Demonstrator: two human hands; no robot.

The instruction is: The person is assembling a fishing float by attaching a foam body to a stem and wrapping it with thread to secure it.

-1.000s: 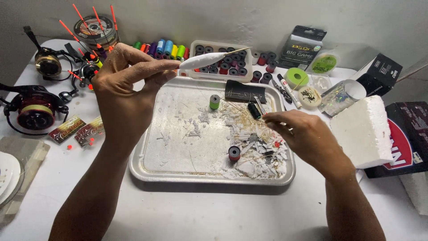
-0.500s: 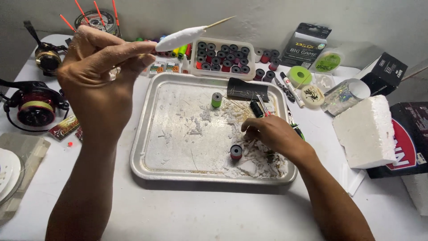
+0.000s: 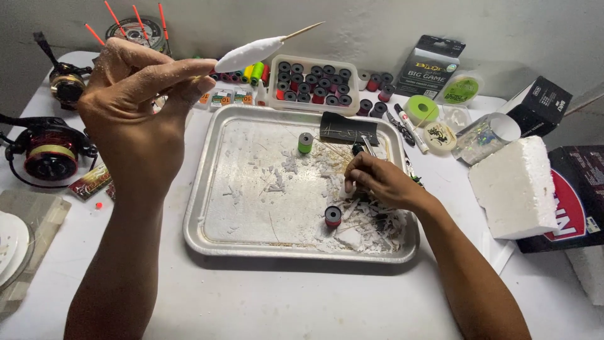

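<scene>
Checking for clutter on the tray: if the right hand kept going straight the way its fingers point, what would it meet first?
The right hand points left across the tray; it would likely meet the white shavings first, though height is unclear.

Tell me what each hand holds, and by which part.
The left hand pinches the white float at its blunt end. Whether the right hand holds anything cannot be told.
</scene>
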